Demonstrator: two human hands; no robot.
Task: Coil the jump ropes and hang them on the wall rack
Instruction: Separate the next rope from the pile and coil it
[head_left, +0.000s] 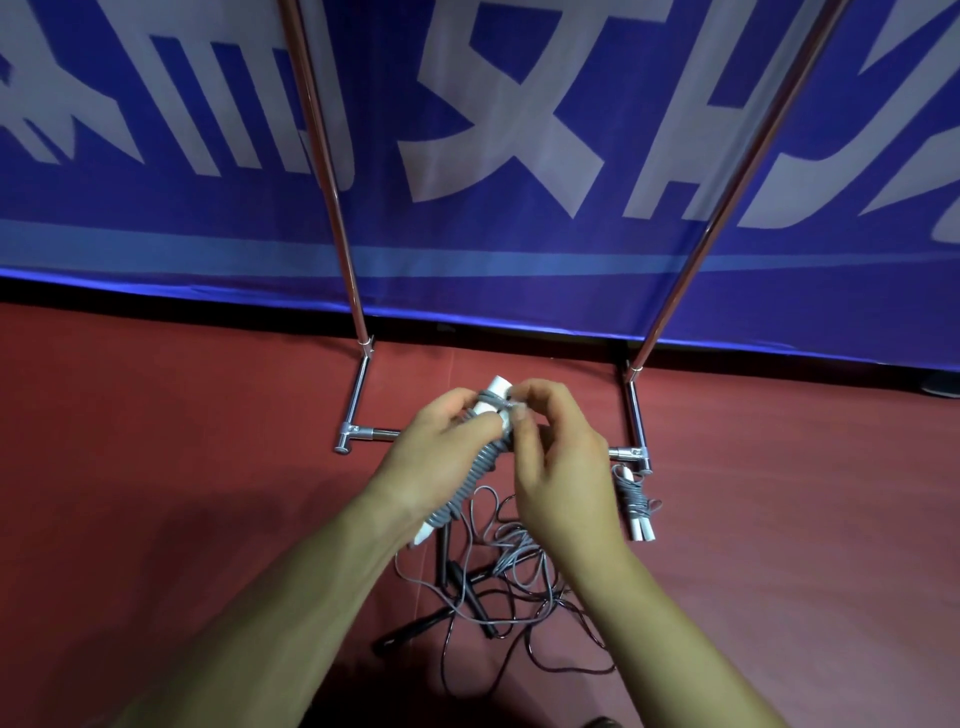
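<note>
Above the rack's (357, 400) front bar: grey jump rope (470, 475), wound on its handles, gripped in my left hand (436, 447); right hand (558, 467) pinches its cord. Second coiled rope (636, 501) at the rack's right foot; loose ropes (501, 582) nearer me; red floor (182, 415) spreads leftward.

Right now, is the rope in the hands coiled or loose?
Coiled: the gray cord winds tightly round the white handles gripped by the left hand; the right hand pinches the cord near the top.

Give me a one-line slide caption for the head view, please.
Left hand holds a grey jump rope coiled round its white handles, right hand pinches the cord, over loose ropes.
</note>
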